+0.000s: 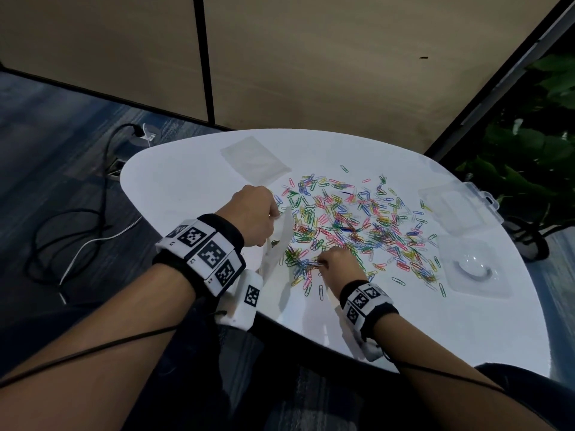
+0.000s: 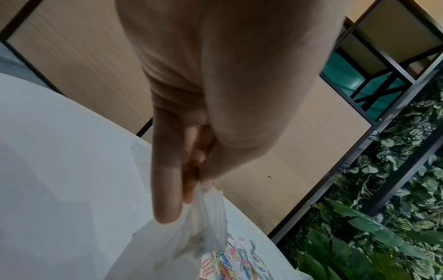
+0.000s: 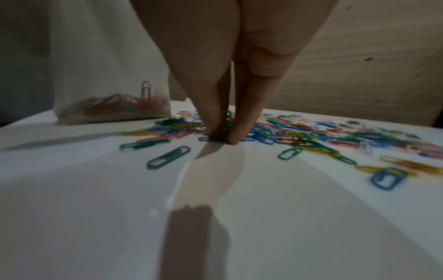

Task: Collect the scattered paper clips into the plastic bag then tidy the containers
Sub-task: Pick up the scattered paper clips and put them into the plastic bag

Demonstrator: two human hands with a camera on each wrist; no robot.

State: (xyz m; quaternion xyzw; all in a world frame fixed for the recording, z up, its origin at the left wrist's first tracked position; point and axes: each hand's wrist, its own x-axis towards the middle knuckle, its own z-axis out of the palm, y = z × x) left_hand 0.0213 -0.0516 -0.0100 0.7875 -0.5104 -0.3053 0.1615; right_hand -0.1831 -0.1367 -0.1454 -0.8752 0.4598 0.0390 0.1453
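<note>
Coloured paper clips (image 1: 351,225) lie scattered over the middle of the white table (image 1: 186,181). My left hand (image 1: 258,219) pinches the top edge of a clear plastic bag (image 1: 277,244) and holds it upright at the pile's left edge; several clips sit in the bag's bottom (image 3: 112,108). In the left wrist view the bag (image 2: 191,236) hangs from my fingers (image 2: 167,189). My right hand (image 1: 336,262) is down at the pile's near edge, its fingertips (image 3: 236,136) pinching a small bunch of clips (image 3: 225,121) against the table.
A second, flat plastic bag (image 1: 253,160) lies at the table's far left. A clear hinged box (image 1: 457,206) and a clear round-welled tray (image 1: 476,269) sit at the right edge. Cables (image 1: 77,228) lie on the floor at left, plants (image 1: 535,157) at right.
</note>
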